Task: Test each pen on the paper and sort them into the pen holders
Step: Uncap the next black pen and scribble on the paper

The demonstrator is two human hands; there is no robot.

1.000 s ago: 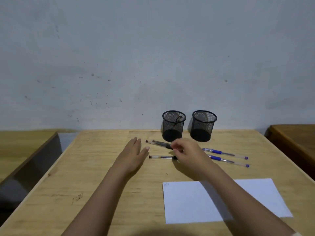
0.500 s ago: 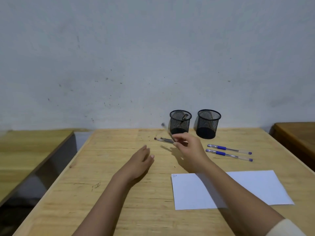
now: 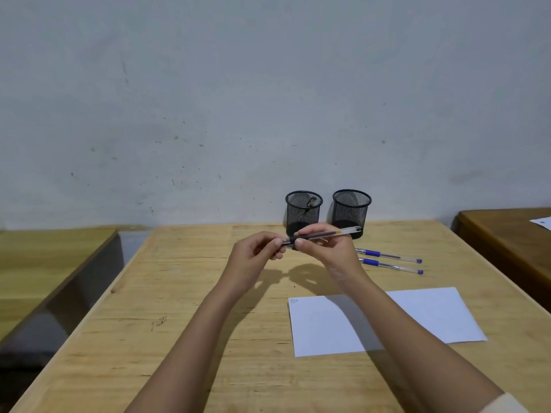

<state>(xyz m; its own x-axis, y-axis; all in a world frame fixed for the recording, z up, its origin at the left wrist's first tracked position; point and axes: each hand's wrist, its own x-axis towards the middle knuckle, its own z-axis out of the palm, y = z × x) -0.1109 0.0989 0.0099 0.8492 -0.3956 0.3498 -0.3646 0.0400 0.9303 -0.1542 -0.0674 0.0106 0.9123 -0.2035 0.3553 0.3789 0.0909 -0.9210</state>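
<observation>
My right hand (image 3: pixel 329 251) grips a clear pen with black ink (image 3: pixel 331 233) and holds it level above the table. My left hand (image 3: pixel 253 257) pinches the pen's left end, where its cap sits. Two black mesh pen holders stand at the back: the left holder (image 3: pixel 303 213) has one pen leaning inside, the right holder (image 3: pixel 351 211) shows nothing inside. Two blue pens (image 3: pixel 387 259) lie side by side on the table to the right. A white sheet of paper (image 3: pixel 417 317) with a small scribble at its top left corner lies near the front right.
The wooden table (image 3: pixel 179 323) stands against a grey wall. Another wooden table (image 3: pixel 507 234) with a sheet on it is at the far right, and a wooden bench (image 3: pixel 44 263) is at the left across a gap.
My right hand lifted the black pen off the table and turned it level. My left hand rose from the table and took hold of the pen's left end.
</observation>
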